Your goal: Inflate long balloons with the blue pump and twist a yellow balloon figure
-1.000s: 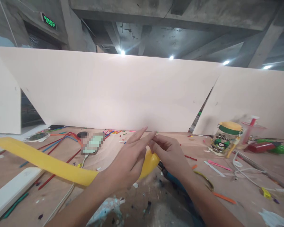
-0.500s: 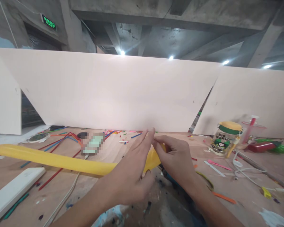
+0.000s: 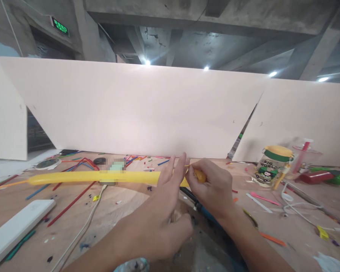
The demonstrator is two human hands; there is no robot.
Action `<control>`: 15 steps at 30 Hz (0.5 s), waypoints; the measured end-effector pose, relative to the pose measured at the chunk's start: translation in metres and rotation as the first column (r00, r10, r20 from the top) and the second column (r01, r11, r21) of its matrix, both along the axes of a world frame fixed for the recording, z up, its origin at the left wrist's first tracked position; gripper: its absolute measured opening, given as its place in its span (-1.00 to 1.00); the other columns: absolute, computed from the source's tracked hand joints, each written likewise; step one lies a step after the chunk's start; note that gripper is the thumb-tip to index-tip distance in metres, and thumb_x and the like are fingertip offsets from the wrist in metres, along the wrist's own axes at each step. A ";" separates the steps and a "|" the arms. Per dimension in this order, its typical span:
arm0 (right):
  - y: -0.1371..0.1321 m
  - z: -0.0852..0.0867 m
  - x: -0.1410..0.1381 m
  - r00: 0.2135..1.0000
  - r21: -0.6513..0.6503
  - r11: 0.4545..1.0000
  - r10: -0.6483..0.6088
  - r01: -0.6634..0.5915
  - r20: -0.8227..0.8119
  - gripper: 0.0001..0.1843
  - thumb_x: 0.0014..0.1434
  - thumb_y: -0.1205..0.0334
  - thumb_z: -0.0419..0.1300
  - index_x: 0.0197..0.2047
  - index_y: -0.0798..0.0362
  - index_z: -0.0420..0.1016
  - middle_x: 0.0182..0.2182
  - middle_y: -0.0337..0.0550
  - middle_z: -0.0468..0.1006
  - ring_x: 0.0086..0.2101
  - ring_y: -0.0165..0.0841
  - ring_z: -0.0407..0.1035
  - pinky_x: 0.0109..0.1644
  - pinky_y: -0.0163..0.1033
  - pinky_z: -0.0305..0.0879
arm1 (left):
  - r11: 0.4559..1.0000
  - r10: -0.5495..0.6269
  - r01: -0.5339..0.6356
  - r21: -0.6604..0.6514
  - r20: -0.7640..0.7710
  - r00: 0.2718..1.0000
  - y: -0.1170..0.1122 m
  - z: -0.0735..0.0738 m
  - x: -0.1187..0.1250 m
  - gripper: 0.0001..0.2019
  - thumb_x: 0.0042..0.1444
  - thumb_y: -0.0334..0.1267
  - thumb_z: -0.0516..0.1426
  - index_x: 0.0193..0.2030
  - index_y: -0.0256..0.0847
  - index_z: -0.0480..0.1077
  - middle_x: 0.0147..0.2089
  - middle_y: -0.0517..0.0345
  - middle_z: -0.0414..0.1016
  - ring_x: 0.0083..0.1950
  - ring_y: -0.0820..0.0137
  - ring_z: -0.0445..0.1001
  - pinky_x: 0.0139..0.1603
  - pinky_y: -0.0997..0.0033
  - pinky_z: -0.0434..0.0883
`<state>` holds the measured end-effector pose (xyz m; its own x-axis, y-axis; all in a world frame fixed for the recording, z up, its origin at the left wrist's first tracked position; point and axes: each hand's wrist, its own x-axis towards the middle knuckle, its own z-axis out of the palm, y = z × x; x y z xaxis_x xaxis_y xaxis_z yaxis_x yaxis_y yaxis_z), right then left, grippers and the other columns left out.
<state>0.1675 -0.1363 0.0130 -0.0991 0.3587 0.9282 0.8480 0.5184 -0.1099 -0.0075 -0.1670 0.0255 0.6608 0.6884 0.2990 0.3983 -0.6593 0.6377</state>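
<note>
A long yellow balloon (image 3: 93, 177), inflated, stretches almost level across the table from the left to my hands. At its left end is a thin, uninflated orange-yellow tail (image 3: 10, 185). My left hand (image 3: 161, 209) lies across the balloon near its right end, with index and middle fingers raised and the thumb bent below; its exact grip is partly hidden. Beside it, my right hand (image 3: 212, 185) pinches a thin stretched strand of the balloon by the left fingers. A short bulge of yellow shows at the right hand's curled fingers.
White boards (image 3: 141, 109) stand along the back. A white power bank (image 3: 22, 230), a cable (image 3: 86, 223), a blurred phone (image 3: 117, 166) and loose balloons (image 3: 70, 204) lie leftward. Rightward are a lidded jar (image 3: 272, 166) and a red balloon piece (image 3: 317, 176). A dark pump-like tool (image 3: 191, 196) lies under my hands.
The balloon's left end has swung right and slightly down, so it lies more level and its tail shows. My right hand has drawn a thin strand out beside my left fingers.
</note>
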 end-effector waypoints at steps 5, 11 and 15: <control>-0.001 0.003 0.001 0.999 0.015 1.000 -0.014 0.014 -0.029 -0.85 0.09 0.38 0.12 -0.50 0.04 0.30 -0.60 -0.30 0.38 -0.57 -0.49 0.24 -0.45 -0.36 0.12 | 1.000 0.007 -0.006 -0.024 0.021 1.000 -0.007 0.001 0.002 0.00 0.05 -0.43 0.07 0.34 0.11 -0.67 0.44 0.05 -0.49 0.39 -0.07 -0.37 0.23 -0.38 -0.09; -0.005 0.002 -0.005 0.998 0.017 1.000 -0.012 0.013 -0.058 -0.83 0.14 0.36 0.10 -0.48 0.04 0.34 -0.60 -0.27 0.41 -0.57 -0.47 0.25 -0.43 -0.34 0.14 | 0.999 -0.051 0.052 -0.014 0.098 0.994 0.001 -0.005 0.003 -0.05 0.12 -0.37 0.07 0.35 0.14 -0.64 0.44 0.10 -0.51 0.40 -0.03 -0.42 0.26 -0.35 -0.11; -0.006 -0.003 -0.011 1.000 0.017 1.000 -0.012 0.012 -0.024 -0.82 0.15 0.36 0.10 -0.50 0.04 0.32 -0.63 -0.28 0.37 -0.59 -0.49 0.21 -0.46 -0.34 0.11 | 0.992 -0.097 0.111 -0.065 0.181 0.979 0.009 -0.007 0.002 -0.12 0.17 -0.33 0.03 0.36 0.12 -0.59 0.45 0.13 -0.50 0.41 0.06 -0.45 0.29 -0.29 -0.14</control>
<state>0.1566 -0.1420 0.0100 -0.0730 0.3435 0.9363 0.8515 0.5103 -0.1208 -0.0056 -0.1580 0.0182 0.6714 0.6434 0.3679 0.2066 -0.6392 0.7408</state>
